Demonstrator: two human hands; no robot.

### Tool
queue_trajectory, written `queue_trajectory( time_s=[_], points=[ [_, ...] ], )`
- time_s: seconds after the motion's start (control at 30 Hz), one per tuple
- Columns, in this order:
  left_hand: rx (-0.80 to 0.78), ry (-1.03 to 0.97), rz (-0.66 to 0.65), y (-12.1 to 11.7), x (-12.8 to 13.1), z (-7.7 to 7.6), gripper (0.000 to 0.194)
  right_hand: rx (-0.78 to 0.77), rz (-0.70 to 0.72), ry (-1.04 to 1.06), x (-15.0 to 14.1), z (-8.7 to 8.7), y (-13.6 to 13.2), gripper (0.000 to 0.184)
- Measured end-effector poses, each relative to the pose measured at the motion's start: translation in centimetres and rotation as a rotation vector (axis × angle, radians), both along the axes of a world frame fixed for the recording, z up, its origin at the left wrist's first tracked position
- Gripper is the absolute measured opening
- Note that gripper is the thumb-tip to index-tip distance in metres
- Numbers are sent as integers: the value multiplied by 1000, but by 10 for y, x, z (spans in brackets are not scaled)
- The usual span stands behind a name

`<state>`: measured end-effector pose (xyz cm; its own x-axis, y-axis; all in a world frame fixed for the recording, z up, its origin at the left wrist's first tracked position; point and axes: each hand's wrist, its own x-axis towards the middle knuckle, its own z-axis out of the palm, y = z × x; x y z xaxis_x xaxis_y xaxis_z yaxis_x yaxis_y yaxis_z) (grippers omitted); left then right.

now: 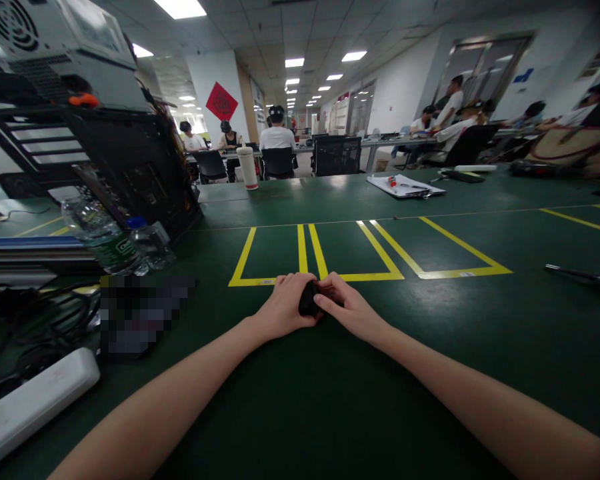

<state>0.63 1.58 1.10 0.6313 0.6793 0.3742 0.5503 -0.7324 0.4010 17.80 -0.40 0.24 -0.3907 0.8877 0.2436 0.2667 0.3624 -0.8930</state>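
Observation:
A small black object (pixel 309 300) with a rounded outline is held between my two hands, low over the green table; its kind I cannot make out. My left hand (pixel 286 303) wraps around its left side, fingers curled over the top and thumb below. From the right, my right hand (pixel 344 301) grips it with thumb and fingers. Most of the object is hidden by the fingers. Just beyond the hands, yellow tape outlines (pixel 350 276) mark the green tabletop (pixel 300 400).
At left stand a dark computer case (pixel 130 167), plastic bottles (pixel 100 233), black cables (pixel 35 327) and a white power strip (pixel 40 407). Farther back are a white cup (pixel 247 168) and a clipboard (pixel 405 186). A dark pen-like tool (pixel 580 275) lies right. Several people sit beyond.

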Motion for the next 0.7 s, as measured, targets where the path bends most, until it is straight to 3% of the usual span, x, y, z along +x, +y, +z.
queue_trajectory(
  time_s=[0.27,0.57,0.7],
  points=[
    [-3,-1,10,0,2,0,53,-58,-22,-8,0,3,-1,18],
    [39,10,2,1,1,-2,55,155,-50,-117,0,3,-2,14],
    [29,0,-3,1,1,-1,53,77,-36,-58,0,3,-3,10]
  ],
)
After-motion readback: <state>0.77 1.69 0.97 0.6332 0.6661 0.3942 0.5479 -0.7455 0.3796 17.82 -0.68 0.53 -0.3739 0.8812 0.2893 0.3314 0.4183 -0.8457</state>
